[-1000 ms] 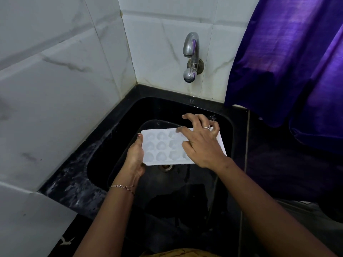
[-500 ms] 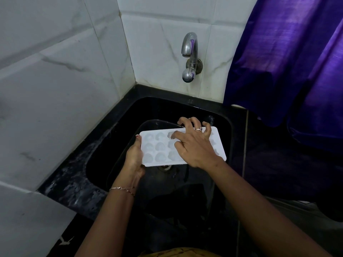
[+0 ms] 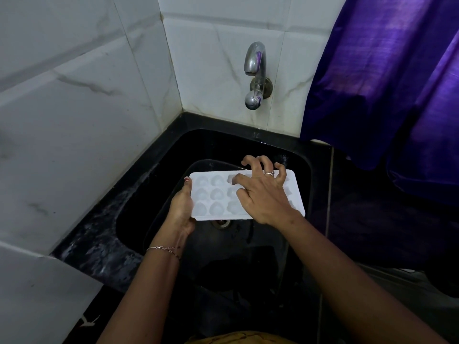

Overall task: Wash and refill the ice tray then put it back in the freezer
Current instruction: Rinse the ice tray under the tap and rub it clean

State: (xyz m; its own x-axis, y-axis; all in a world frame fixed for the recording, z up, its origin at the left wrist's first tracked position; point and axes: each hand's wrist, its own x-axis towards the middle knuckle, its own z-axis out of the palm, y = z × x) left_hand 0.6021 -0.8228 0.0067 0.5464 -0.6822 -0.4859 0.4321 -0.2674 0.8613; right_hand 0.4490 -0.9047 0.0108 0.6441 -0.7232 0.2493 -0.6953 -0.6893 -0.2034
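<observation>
White marble-veined tiles (image 3: 74, 120) fill the left and back, and a purple curtain (image 3: 385, 83) hangs at the right. A black counter (image 3: 99, 244) runs below them, with a black sink (image 3: 211, 145) sunk in its back left corner. The white ice tray (image 3: 213, 194) is held level over the middle of the sink, hollows up, just above the drain (image 3: 221, 223). The left hand (image 3: 181, 209) is clamped on the tray's left short edge, thumb on top. The right hand (image 3: 263, 197) lies over the tray's right half, fingers arched past the far edge; whether they grip it cannot be told. A steel tap (image 3: 255, 75) juts from the back wall, no water falling
</observation>
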